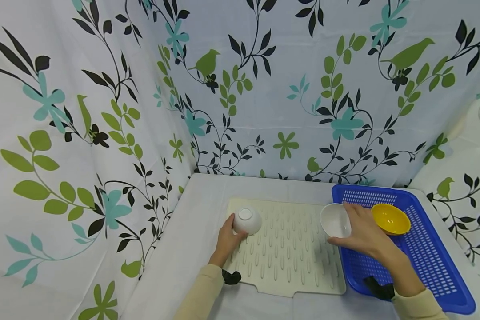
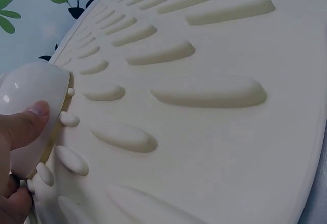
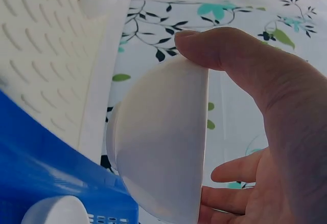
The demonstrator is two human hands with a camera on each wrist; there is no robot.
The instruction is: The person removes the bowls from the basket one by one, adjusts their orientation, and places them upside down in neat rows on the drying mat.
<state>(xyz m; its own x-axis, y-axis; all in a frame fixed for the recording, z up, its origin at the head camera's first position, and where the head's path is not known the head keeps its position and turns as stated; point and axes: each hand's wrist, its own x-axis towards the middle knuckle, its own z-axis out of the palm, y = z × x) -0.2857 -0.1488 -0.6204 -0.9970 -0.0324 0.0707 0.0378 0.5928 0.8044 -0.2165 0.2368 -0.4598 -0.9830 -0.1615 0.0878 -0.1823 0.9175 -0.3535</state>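
Observation:
On the left of a cream drying mat (image 1: 284, 249) with raised ridges, a small white bowl (image 1: 248, 221) lies upside down, its foot ring upward. My left hand (image 1: 229, 235) grips its side, thumb on the outer wall in the left wrist view. My right hand (image 1: 364, 229) holds a second white bowl (image 1: 335, 221) over the mat's right side, near the blue basket. In the right wrist view this bowl (image 3: 163, 137) is turned on its side, with the thumb at one edge of its rim and fingers at the other.
The blue perforated basket (image 1: 444, 266) stands right of the mat and holds a yellow bowl (image 1: 390, 218). A white rounded thing (image 3: 56, 211) shows inside it in the right wrist view. Patterned curtains (image 1: 260, 111) enclose the white table (image 1: 184, 249) at the back and sides.

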